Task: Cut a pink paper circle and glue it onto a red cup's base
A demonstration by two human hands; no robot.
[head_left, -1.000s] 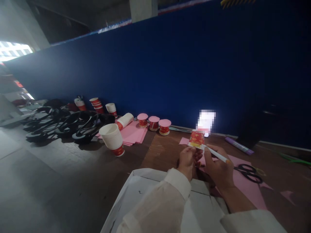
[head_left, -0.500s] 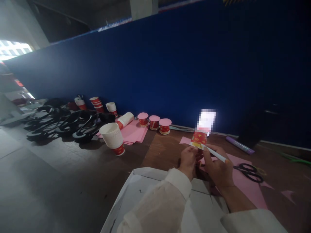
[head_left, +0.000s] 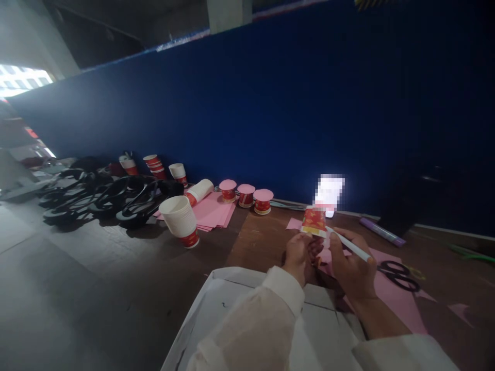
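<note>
My left hand (head_left: pixel 299 255) grips a red paper cup (head_left: pixel 314 221) with gold markings and a pale rim turned toward me. In my right hand (head_left: pixel 355 265) is a slim white pen (head_left: pixel 353 246) with an orange end, its far tip close to the cup's right side. Whether that tip touches the cup I cannot tell. Pink paper (head_left: pixel 398 299) lies beneath and beside my right hand, with black-handled scissors (head_left: pixel 398 275) on it. Beyond the cup stands a bright, blurred-out phone-like screen (head_left: pixel 328 193).
Three red cups with pink discs on top (head_left: pixel 246 196) stand along the blue partition (head_left: pixel 270 103). A stack of paper cups (head_left: pixel 178 219), pink sheets (head_left: pixel 214 211) and black headsets (head_left: pixel 112 201) are to the left. A purple marker (head_left: pixel 382 232) lies right; a white box (head_left: pixel 232 281) is nearest me.
The cup has shifted slightly left and tilted in my left hand. My right hand has drawn the pen a little to the right and down, away from the cup.
</note>
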